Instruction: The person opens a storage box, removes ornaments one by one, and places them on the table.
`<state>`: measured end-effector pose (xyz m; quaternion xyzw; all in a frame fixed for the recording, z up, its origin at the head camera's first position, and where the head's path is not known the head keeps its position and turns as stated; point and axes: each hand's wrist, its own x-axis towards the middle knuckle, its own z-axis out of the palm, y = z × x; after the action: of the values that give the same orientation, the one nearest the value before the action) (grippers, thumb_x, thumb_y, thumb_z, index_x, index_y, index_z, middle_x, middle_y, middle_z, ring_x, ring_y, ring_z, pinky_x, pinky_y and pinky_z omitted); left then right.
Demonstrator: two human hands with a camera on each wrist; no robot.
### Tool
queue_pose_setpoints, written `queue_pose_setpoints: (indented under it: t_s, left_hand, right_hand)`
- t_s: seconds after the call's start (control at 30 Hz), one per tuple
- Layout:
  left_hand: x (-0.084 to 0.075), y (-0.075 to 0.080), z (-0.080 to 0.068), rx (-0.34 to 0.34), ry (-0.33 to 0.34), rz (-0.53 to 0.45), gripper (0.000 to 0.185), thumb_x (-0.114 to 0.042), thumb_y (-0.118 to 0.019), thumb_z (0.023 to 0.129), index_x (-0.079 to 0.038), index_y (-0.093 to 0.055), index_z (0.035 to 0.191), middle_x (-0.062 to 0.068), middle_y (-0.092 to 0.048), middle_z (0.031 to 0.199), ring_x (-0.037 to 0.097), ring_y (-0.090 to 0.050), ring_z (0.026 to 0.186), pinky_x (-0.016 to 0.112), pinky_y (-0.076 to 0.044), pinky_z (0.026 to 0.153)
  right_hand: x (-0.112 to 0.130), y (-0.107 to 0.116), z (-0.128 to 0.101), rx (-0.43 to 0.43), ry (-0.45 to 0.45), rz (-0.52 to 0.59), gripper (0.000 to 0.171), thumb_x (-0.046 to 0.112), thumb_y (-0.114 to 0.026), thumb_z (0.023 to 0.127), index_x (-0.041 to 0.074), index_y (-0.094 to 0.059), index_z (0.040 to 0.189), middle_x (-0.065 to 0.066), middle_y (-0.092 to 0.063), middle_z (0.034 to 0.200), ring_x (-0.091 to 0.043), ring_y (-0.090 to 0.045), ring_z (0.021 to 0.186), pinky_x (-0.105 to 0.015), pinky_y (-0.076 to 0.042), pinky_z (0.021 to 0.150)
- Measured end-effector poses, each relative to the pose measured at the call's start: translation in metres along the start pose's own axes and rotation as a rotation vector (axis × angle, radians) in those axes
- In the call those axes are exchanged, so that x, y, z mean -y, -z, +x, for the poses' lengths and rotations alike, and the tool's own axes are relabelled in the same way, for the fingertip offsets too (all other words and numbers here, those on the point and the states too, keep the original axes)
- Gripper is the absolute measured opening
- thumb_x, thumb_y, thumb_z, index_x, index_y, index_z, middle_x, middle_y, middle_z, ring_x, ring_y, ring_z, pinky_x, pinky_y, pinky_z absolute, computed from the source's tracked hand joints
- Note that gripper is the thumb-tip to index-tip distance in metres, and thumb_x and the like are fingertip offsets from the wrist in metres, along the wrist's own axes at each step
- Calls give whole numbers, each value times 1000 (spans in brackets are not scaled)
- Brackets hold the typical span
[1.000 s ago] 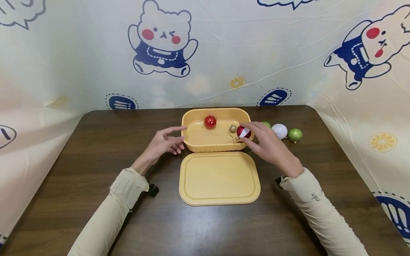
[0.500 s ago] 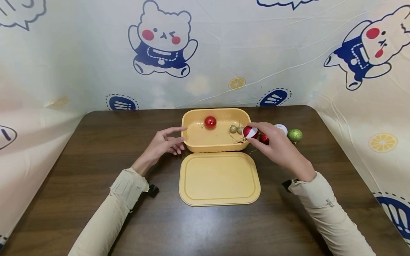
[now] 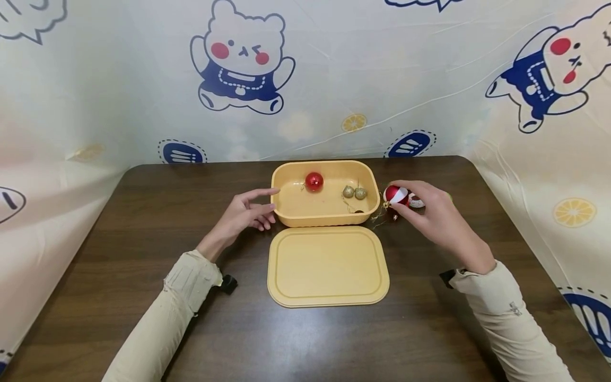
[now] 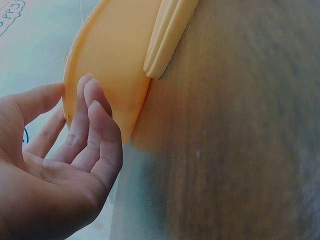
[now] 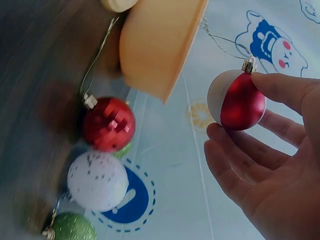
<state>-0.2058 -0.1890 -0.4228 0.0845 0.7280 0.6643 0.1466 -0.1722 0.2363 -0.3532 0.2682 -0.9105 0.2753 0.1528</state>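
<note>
My right hand (image 3: 436,220) pinches a red and white Christmas bauble (image 3: 395,194) by thumb and fingertips, just outside the right end of a yellow plastic box (image 3: 324,219). A gold cap and thread show on this bauble in the right wrist view. At the box's left end, my left hand (image 3: 243,211) touches the rim with its fingers relaxed. Inside the box lie a shiny red bauble (image 3: 314,182) and two small gold baubles (image 3: 348,191) with threads. A small dark bit near the front right wall is too small to make out.
Flat on the table before the box lies its yellow lid (image 3: 329,268). To the right, partly behind my right hand, are a red faceted bauble (image 5: 109,124), a white speckled bauble (image 5: 97,181) and green glitter baubles (image 5: 75,228). A patterned cloth (image 3: 324,79) hangs behind.
My right hand has moved right with the red and white bauble, from over the box's right end to outside it. Both gold baubles now show fully. My left hand has stayed put.
</note>
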Motion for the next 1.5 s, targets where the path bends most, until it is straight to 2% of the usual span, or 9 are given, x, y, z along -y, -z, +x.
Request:
queue_pose_setpoints:
  t_s: [0.2, 0.33, 0.43, 0.57, 0.63, 0.97, 1.27, 1.5]
  left_hand:
    - [0, 1, -1, -7, 1, 6, 52, -19, -68, 96, -8, -52, 144, 14, -71, 78, 20, -66, 64, 31, -58, 59]
    - [1, 2, -1, -7, 1, 6, 52, -20, -68, 96, -8, -52, 144, 14, -71, 79, 21, -66, 64, 31, -58, 59]
    - [2, 2, -2, -6, 5, 1, 53, -22, -69, 96, -8, -52, 144, 14, -71, 79, 21, -66, 64, 31, -58, 59]
    - [1, 1, -2, -3, 7, -2, 52, -21, -68, 96, -8, -52, 144, 14, -71, 79, 21, -66, 64, 31, -58, 59]
    - [0, 1, -2, -3, 8, 3, 52, -21, -68, 96, -8, -52, 144, 15, -71, 79, 21, -66, 64, 32, -59, 60]
    - [-2, 1, -1, -5, 5, 8, 53, -22, -69, 96, -8, -52, 143, 15, -70, 78, 22, -66, 64, 33, -59, 60]
    - [-1, 1, 0, 1, 5, 2, 52, -21, -69, 96, -7, -52, 144, 15, -70, 78, 21, -66, 64, 34, -59, 60]
    - [1, 0, 1, 2, 4, -2, 51, -19, -67, 97, -7, -51, 144, 14, -70, 78, 20, -66, 64, 32, -58, 59]
  right_hand:
    - [-9, 6, -6, -31, 0, -32, 45, 7, -81, 83, 5, -65, 125, -10, -67, 119, -21, -63, 103, -16, -48, 83]
    - [-15, 9, -9, -38, -2, -46, 44, 7, -81, 83, 3, -65, 124, -12, -67, 120, -23, -62, 105, -7, -39, 86]
    - [-18, 10, -11, -28, -20, -69, 45, 8, -81, 83, 2, -65, 125, -13, -66, 121, -24, -62, 106, -17, -46, 87]
    - [-21, 14, -13, -3, -60, -82, 47, 7, -81, 83, 2, -63, 126, -14, -66, 121, -25, -62, 104, -41, -55, 83]
    - [-23, 16, -14, 8, -77, -80, 47, 7, -81, 83, 2, -62, 125, -14, -65, 120, -26, -62, 103, -47, -56, 82]
    - [-37, 15, -16, 70, -106, -77, 44, 1, -81, 80, -2, -63, 120, -21, -65, 116, -33, -63, 97, -53, -56, 80]
    - [-46, 11, -19, 146, -173, -84, 38, 7, -79, 85, -3, -63, 118, -25, -60, 116, -38, -61, 95, -56, -56, 79]
    - [-52, 6, -20, 207, -188, -91, 37, 6, -78, 85, -4, -64, 118, -23, -64, 113, -38, -59, 100, -57, -51, 87]
